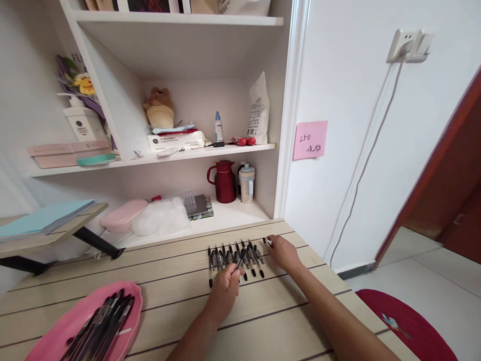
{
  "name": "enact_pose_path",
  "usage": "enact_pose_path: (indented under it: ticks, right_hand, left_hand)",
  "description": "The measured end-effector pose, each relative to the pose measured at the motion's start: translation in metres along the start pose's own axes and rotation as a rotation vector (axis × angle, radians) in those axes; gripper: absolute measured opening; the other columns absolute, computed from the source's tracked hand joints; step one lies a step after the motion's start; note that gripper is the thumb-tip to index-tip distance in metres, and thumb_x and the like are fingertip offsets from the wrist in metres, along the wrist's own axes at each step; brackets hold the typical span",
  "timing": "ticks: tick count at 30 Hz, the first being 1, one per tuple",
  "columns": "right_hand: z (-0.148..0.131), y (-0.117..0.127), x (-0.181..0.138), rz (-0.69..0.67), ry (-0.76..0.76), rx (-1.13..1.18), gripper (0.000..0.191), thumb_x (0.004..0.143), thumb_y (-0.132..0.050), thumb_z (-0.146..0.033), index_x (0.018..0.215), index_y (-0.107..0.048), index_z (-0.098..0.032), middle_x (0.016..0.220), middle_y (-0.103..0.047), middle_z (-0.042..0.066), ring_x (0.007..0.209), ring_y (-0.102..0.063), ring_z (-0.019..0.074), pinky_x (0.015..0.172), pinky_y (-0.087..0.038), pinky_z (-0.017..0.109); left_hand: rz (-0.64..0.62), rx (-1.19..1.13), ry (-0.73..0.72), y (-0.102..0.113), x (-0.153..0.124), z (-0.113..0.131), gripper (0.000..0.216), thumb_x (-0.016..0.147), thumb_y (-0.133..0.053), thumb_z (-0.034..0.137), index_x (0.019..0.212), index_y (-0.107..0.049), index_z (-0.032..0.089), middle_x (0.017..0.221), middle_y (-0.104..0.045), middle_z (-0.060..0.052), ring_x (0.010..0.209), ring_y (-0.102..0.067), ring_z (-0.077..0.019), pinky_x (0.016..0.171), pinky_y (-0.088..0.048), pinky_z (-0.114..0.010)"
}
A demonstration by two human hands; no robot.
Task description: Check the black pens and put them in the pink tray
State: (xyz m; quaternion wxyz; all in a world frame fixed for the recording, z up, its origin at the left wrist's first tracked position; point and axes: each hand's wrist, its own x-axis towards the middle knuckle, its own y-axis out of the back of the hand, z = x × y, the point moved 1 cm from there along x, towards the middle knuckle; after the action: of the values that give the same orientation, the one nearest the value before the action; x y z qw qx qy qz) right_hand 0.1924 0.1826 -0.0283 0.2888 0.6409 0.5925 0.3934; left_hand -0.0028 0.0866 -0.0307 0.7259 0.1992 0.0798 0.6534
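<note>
My left hand [226, 287] is closed in a pinch around a pen [241, 259] that slants up and away over the right part of a row. The row is made of slim black pens [210, 265], lying side by side on the wooden table, with short black-and-clear pen parts [221, 258] between them that look like caps. To the right of that row, my right hand [284, 252] pinches a small black-and-clear pen part [267, 242] close to the tabletop. Its far end is partly covered by my fingers.
At the left front, a pink tray [137, 301] holds several dark pens [101, 326]. Behind the table [263, 311] stands a white shelf [180, 155] with a red jug [224, 181] and a light cup [246, 184]. A raised stand [86, 215] is on the left, a red stool [406, 321] on the right.
</note>
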Motion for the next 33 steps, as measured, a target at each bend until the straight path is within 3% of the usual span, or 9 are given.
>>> enact_pose_path:
  ticks: [3,5,8,13,19,24,33]
  right_hand:
    - [-0.009,0.009,0.0,-0.043,-0.034,0.579,0.013,0.067,-0.055,-0.027,0.076,-0.057,-0.018,0.068,-0.06,0.003,0.069,-0.056,0.0175,0.059,-0.037,0.027]
    - [-0.021,0.014,-0.004,-0.099,-0.03,0.969,0.019,0.064,-0.06,-0.033,0.074,-0.053,-0.018,0.062,-0.056,-0.001,0.065,-0.056,0.0156,0.057,-0.038,0.025]
    - [-0.04,0.021,-0.012,-0.131,0.007,1.238,0.031,0.058,-0.066,-0.032,0.082,-0.051,-0.019,0.058,-0.05,-0.005,0.061,-0.057,0.0134,0.055,-0.038,0.024]
    - [-0.057,0.025,-0.023,-0.166,0.093,1.223,0.034,0.059,-0.065,-0.034,0.087,-0.052,-0.019,0.054,-0.047,-0.007,0.055,-0.053,0.0111,0.051,-0.036,0.022]
    - [-0.061,0.004,-0.027,-0.344,0.16,1.128,0.024,0.062,-0.063,-0.033,0.078,-0.053,-0.017,0.052,-0.05,-0.005,0.047,-0.046,0.0082,0.047,-0.034,0.021]
    - [-0.067,-0.003,-0.032,-0.314,0.173,1.095,0.019,0.063,-0.061,-0.032,0.071,-0.053,-0.018,0.049,-0.049,-0.005,0.047,-0.046,0.009,0.046,-0.034,0.022]
    - [-0.076,0.009,-0.038,-0.329,0.181,1.098,0.021,0.064,-0.061,-0.035,0.072,-0.054,-0.017,0.049,-0.047,-0.005,0.048,-0.047,0.009,0.047,-0.035,0.021]
  left_hand:
    - [-0.007,0.022,-0.002,-0.001,0.0,-0.002,0.032,0.081,-0.035,0.04,0.082,-0.056,0.016,0.045,-0.04,0.006,0.045,-0.041,-0.0108,0.05,-0.031,-0.022]
    - [-0.009,0.034,-0.013,-0.001,0.0,-0.003,0.031,0.081,-0.035,0.04,0.079,-0.055,0.016,0.045,-0.041,0.006,0.046,-0.041,-0.0106,0.051,-0.031,-0.022]
    - [-0.009,0.041,-0.025,-0.001,-0.001,-0.002,0.03,0.081,-0.035,0.04,0.076,-0.054,0.017,0.045,-0.041,0.006,0.046,-0.041,-0.0106,0.051,-0.031,-0.022]
    - [-0.009,0.059,-0.027,-0.002,-0.001,-0.001,0.03,0.082,-0.034,0.04,0.075,-0.053,0.017,0.045,-0.041,0.006,0.045,-0.041,-0.0107,0.05,-0.03,-0.022]
    - [-0.014,0.057,-0.024,-0.001,-0.001,0.0,0.031,0.081,-0.034,0.039,0.079,-0.055,0.017,0.045,-0.041,0.006,0.044,-0.041,-0.0111,0.049,-0.029,-0.022]
    - [0.03,0.047,-0.016,0.0,-0.003,0.005,0.03,0.08,-0.036,0.039,0.079,-0.056,0.016,0.045,-0.04,0.005,0.045,-0.039,-0.0112,0.048,-0.028,-0.022]
    - [0.096,0.158,-0.117,0.003,-0.002,0.014,0.026,0.08,-0.037,0.035,0.07,-0.054,0.018,0.053,-0.045,0.002,0.051,-0.04,-0.0122,0.05,-0.029,-0.022]
